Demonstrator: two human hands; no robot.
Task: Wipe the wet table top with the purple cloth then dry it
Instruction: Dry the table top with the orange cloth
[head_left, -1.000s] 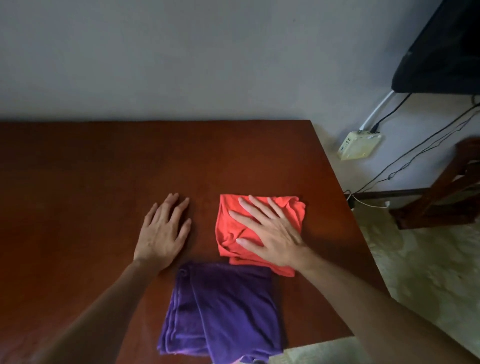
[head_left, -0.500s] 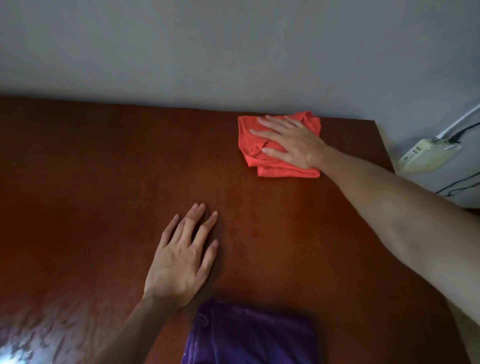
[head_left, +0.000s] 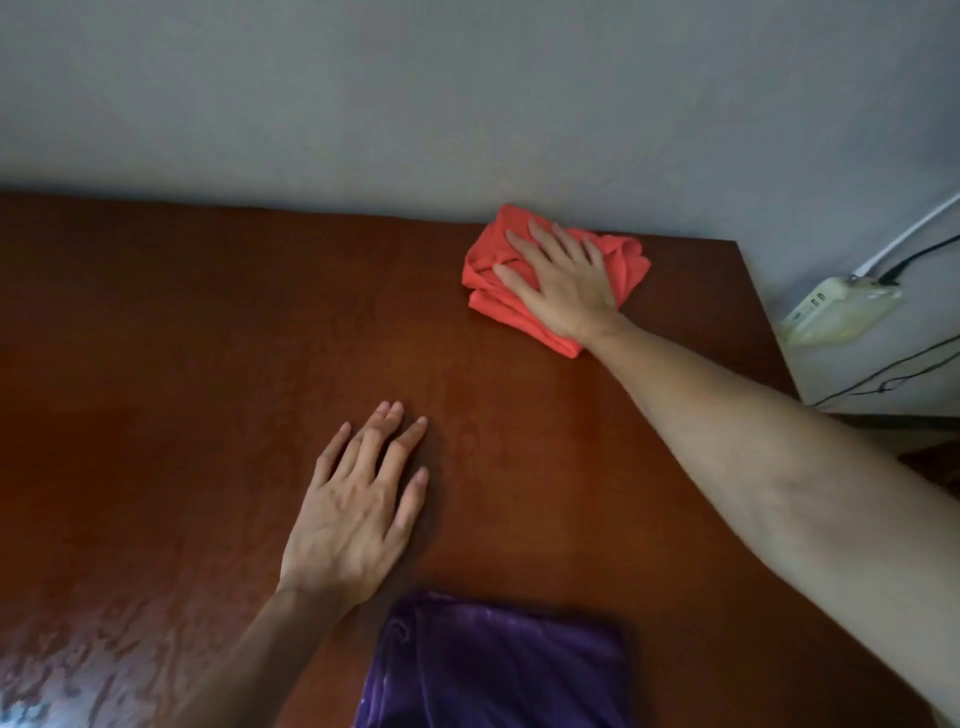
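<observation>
The brown wooden table top (head_left: 182, 364) fills the view, with water droplets glistening at its near left. A folded purple cloth (head_left: 498, 670) lies untouched at the near edge. My right hand (head_left: 563, 283) presses flat, fingers spread, on a crumpled orange-red cloth (head_left: 485, 291) at the far edge of the table, against the wall. My left hand (head_left: 358, 509) rests flat on the bare wood, fingers apart, just beyond and left of the purple cloth, holding nothing.
A grey wall (head_left: 467, 104) runs along the table's far edge. Off the right side, a pale power strip (head_left: 841, 306) with a white cable and black cords hangs against the wall. The table's right edge slants toward me.
My right hand has slid the orange-red cloth from beside the purple cloth away to the far edge by the wall. The left hand has stayed flat on the table.
</observation>
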